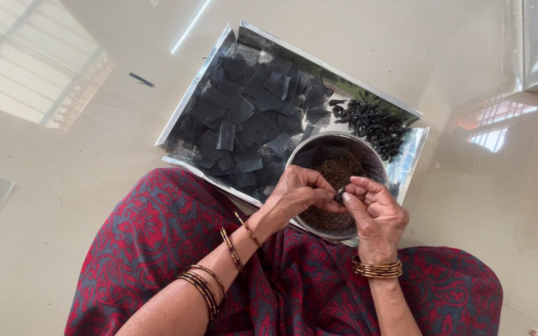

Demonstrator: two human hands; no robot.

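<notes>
Holding: your left hand [300, 194] and right hand [375, 214] meet fingertip to fingertip over the steel bowl [378, 163], both pinched shut on one small dark piece [340, 192] between them.
Left hand: your fingers curl inward, thumb and forefinger closed on the near end of the piece; the rest of it is hidden by your knuckles.
Right hand: your thumb and fingers close on the other end of the same piece, palm turned toward you.
Small dark piece: it sits just above the bowl's near half, too small to tell its exact shape.
Steel bowl: round and shiny, it rests on the near right corner of the tray, against your lap, and holds a heap of dark brown granular filling [337, 171].
Tray: a silver rectangular tray [244, 31] lies tilted on the floor in front of you.
Black squares: a loose pile of thin black cut squares [244, 118] covers the tray's left and middle.
Rolled pieces: a cluster of small black rolled pieces [375, 127] lies at the tray's right, just beyond the bowl.
Wrists: bangles [376, 269] ring your right wrist, and more sit along your left forearm.
Lap: red and grey patterned cloth [157, 236] spreads under both arms.
Floor: pale glossy floor [63, 186], with a second silver tray [537, 56] at the far right edge.
</notes>
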